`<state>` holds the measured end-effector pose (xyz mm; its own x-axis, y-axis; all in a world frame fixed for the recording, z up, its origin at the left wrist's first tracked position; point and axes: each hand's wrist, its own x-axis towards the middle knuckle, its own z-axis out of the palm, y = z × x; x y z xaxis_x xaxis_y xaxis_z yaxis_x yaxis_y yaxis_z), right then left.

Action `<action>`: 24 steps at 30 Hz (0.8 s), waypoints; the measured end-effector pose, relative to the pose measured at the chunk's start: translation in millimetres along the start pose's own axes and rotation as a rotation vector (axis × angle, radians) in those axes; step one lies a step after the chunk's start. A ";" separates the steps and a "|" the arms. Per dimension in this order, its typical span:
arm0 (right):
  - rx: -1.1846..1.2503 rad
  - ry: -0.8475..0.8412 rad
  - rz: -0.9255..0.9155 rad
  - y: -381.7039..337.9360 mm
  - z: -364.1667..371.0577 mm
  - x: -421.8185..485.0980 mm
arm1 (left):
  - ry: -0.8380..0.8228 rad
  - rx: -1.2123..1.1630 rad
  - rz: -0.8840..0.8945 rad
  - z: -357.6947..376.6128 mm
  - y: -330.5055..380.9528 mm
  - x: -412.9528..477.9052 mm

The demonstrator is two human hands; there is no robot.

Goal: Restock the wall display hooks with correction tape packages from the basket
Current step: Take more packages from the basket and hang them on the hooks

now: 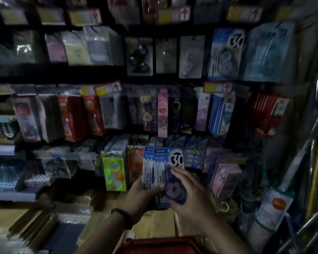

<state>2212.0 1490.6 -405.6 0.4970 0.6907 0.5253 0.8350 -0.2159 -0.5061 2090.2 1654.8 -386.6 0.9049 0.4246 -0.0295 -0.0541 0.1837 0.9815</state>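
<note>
the person stood close to the wall display, holding a small stack of blue correction tape packages [163, 161] upright at chest height, just above the red basket [160, 244] that showed at the bottom edge of the view. the left hand [143, 195] gripped the stack from its lower left side, thumb pressed over the front and the other fingers curled behind it. the right hand [189, 197] held the lower right part, its fingers laid across the front face and the thumb tucked under near the round tape spool. a dark bracelet [122, 215] sat on the left wrist. the stack was clear of the hooks, in front of a green package [114, 171] and a row of boxes. up on the right of the wall hung matching blue packs [226, 54] with the same big "30". a yellow price tag [107, 89] stuck out from the middle row. the light was dim and much of the wall was blurred.
</note>
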 end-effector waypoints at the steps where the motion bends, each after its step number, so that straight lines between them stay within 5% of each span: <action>1: -0.026 0.017 0.000 -1.0 -10.4 8.8 | -0.001 0.013 0.017 3.7 12.1 3.2; 24: -0.485 0.311 0.020 -11.8 -257.7 193.2 | 0.045 0.153 0.400 85.3 239.0 122.0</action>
<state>2359.0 1448.7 -121.8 0.4986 0.4638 0.7324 0.8010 -0.5694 -0.1847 2223.7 1674.9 -139.5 0.8058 0.4748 0.3539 -0.3307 -0.1350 0.9340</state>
